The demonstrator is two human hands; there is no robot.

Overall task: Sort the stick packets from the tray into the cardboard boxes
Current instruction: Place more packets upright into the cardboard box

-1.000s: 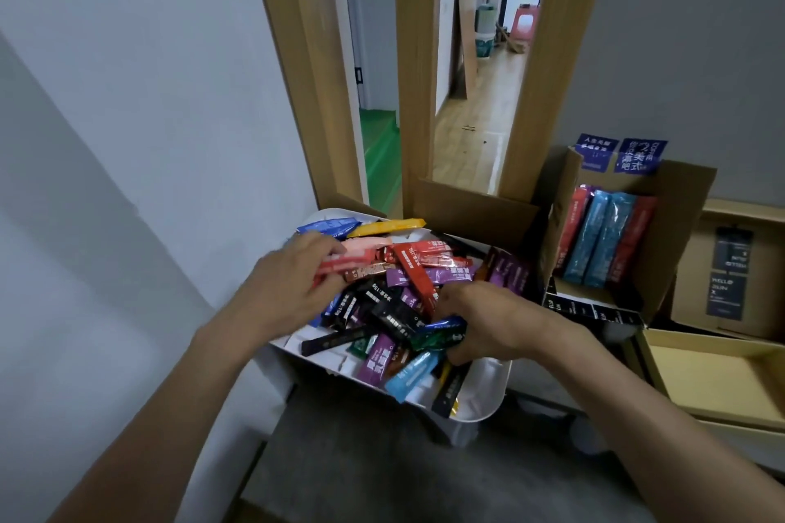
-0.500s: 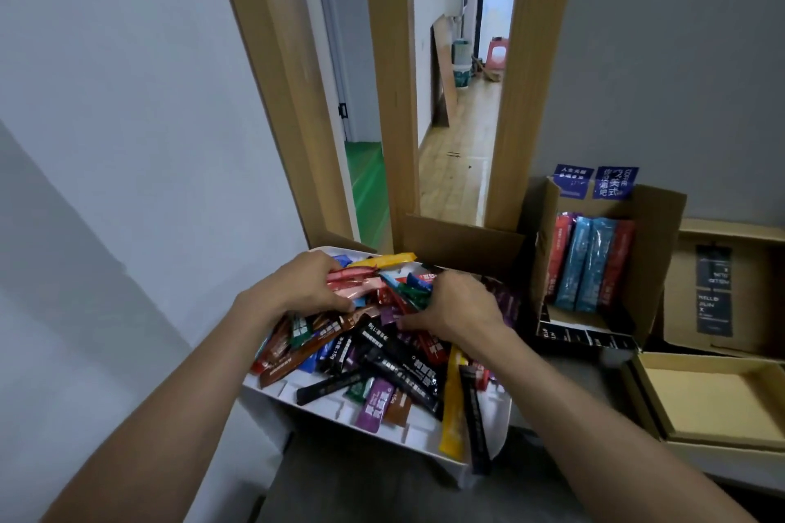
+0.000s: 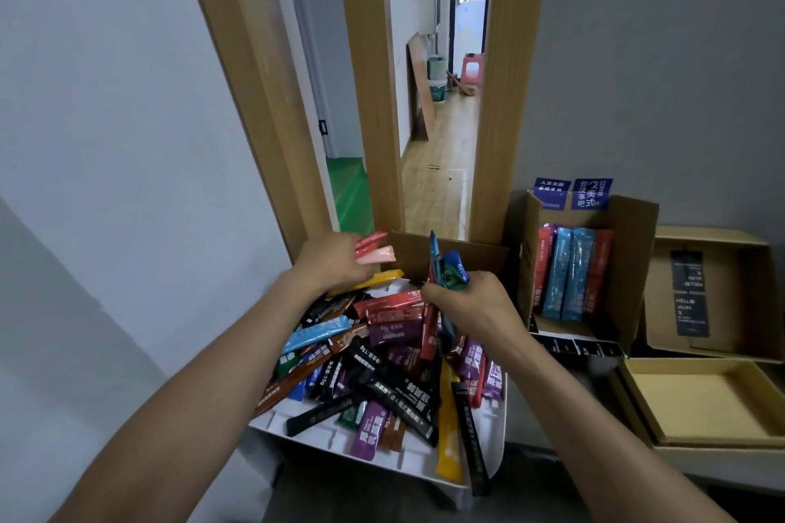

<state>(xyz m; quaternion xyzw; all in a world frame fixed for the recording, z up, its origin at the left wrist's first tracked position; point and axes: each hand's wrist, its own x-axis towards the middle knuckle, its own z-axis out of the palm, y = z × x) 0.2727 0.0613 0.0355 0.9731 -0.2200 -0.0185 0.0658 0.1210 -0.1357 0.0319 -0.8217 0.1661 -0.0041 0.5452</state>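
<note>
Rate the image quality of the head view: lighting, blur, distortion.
Head view: soft, even room light; the brighter hallway floor shows a sheen; wide-angle distortion leans the wooden door frame; blue and green packets in the right hand look slightly blurred, pink packets in the left hand sharper.

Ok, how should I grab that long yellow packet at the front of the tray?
Pinch the yellow packet by its near end, coming from the front. That end lies bare at the front rim of the tray and points at you, while its far end seems tucked under the pile.
</note>
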